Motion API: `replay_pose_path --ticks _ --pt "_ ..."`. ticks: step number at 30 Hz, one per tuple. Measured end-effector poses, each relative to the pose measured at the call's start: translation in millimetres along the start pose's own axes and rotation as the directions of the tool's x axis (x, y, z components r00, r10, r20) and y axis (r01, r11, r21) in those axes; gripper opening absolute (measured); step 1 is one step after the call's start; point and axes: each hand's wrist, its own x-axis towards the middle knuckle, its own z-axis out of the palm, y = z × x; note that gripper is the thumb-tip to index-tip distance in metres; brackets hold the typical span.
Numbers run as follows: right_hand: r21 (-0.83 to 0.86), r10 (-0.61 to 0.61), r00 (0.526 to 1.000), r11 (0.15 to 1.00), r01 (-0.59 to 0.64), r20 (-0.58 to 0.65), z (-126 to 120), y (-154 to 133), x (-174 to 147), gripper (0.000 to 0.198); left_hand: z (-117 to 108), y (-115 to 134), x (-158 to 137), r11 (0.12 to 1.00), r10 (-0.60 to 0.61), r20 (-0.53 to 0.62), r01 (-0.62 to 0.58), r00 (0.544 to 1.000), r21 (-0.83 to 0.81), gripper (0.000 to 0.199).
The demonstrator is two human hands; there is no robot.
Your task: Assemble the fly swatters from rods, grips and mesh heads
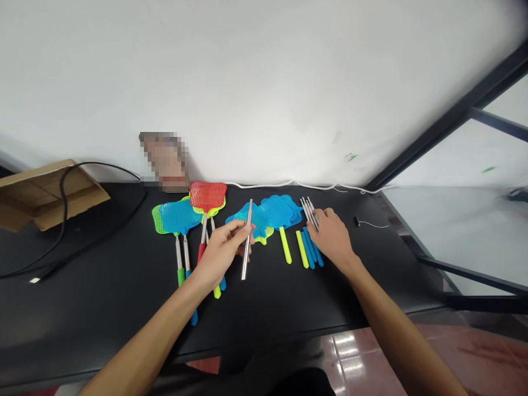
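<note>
My left hand (pixel 225 245) is closed round a silver telescopic rod (pixel 246 256), held tilted above the table. My right hand (pixel 331 234) is closed on a small bunch of similar metal rods (pixel 307 208); its fingertips are partly hidden. Below that hand lie a yellow handle sleeve (pixel 302 250) and several blue handle sleeves (pixel 310 253). Blue fly swatter heads (pixel 278 212) overlap between my hands, with a yellow one (pixel 264 237) partly underneath. Another yellow handle sleeve (pixel 285 246) lies just below them.
Fly swatters with rods and handles lie at the left, among them a red one (pixel 208 195), a blue one (pixel 179 217) and a green one (pixel 157 219). An open cardboard box (pixel 86 192) and black cable (pixel 64 198) are farther left. A white cable (pixel 280 186) runs along the wall.
</note>
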Motion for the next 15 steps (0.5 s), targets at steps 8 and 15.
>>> replay_pose_path --ticks 8,15 --pt "0.014 -0.057 0.998 0.998 0.056 0.018 -3 -22 1 0.026 -2 -4 2 1.0 -0.015 0.012 0.014 1.0 0.025 0.024" --pt "0.079 -0.072 0.997 0.994 0.072 -0.006 -2 -18 2 0.029 -1 -4 3 0.999 -0.001 0.027 0.0 1.0 0.035 0.023"
